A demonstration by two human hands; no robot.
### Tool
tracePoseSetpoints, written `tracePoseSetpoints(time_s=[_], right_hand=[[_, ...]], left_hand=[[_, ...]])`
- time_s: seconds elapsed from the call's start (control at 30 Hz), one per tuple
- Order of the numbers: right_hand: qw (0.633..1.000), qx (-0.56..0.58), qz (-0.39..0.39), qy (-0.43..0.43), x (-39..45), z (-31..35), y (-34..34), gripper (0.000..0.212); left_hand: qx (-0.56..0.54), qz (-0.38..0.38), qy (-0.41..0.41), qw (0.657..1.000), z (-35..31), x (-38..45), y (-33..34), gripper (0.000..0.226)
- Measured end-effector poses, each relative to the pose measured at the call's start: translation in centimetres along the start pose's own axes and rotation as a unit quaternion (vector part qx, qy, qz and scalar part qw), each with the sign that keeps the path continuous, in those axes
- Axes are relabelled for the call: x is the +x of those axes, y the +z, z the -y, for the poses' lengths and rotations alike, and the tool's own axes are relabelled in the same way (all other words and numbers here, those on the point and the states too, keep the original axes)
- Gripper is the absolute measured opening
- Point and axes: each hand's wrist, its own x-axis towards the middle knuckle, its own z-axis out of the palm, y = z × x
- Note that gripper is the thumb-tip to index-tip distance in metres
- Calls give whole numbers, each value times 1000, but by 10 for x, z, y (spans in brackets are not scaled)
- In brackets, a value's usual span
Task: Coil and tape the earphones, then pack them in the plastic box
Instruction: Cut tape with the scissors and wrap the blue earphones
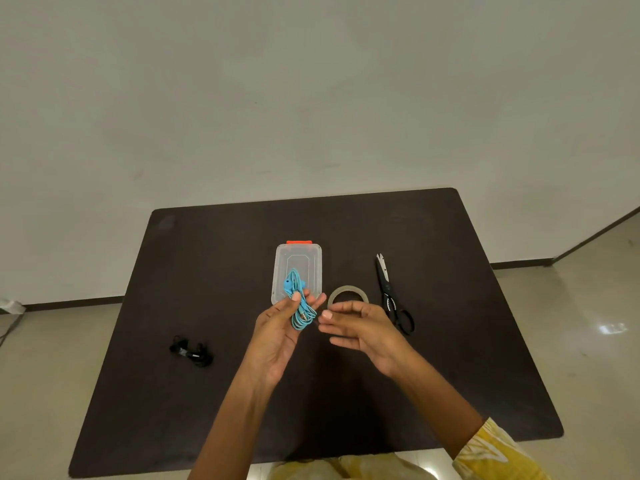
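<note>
My left hand point(277, 334) holds a coiled bundle of blue earphones point(297, 303) above the table, thumb pressed over the loops. Its jack end pokes out on the right side of the coil. My right hand point(360, 329) hovers just to the right, fingers loosely curled, fingertips close to the coil; whether it pinches anything I cannot tell. The clear plastic box point(300, 259) with an orange latch lies behind the hands. A tape roll point(347, 294) lies flat on the table, partly hidden by my right hand.
Black scissors point(393, 296) lie to the right of the tape roll, blades pointing away. A second, black pair of earphones point(191, 351) sits at the left of the dark table point(450, 358). Pale floor and a wall surround the table.
</note>
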Motion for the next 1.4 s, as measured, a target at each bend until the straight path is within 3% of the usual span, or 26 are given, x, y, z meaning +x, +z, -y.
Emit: tracePoseSetpoints(time_s=[0.07, 0.2, 0.5, 0.7, 0.8, 0.9, 1.0, 1.07, 1.2, 1.4], right_hand=[[999, 23, 22, 36, 1, 4, -3, 47], [996, 39, 28, 75, 4, 12, -9, 21], [999, -26, -18, 38, 6, 16, -1, 15], [991, -100, -84, -41, -1, 14, 2, 11], [959, -208, -138, -132, -4, 17, 5, 6], [902, -328, -166, -225, -11, 20, 10, 3], [872, -348, -190, -286, -20, 28, 14, 2], [887, -323, -167, -284, -25, 35, 15, 4], [952, -236, -70, -184, -29, 40, 26, 18], [963, -211, -84, -144, -21, 37, 31, 12]], left_hand=[[-6, -3, 3, 1000, 0, -1, 0, 33], [-3, -10, 16, 1000, -2, -1, -1, 31], [81, -12, 60, 995, -1, -8, 11, 23], [102, -24, 70, 992, 0, -12, 13, 30], [129, -36, 73, 988, 3, -13, 15, 23], [140, -50, 73, 986, 7, -13, 19, 18], [161, -83, 89, 979, 3, -13, 15, 24], [182, -102, 96, 973, -1, -14, 9, 26], [282, -89, 139, 945, 3, -20, 14, 21], [387, -65, 228, 891, 9, -25, 29, 18]])
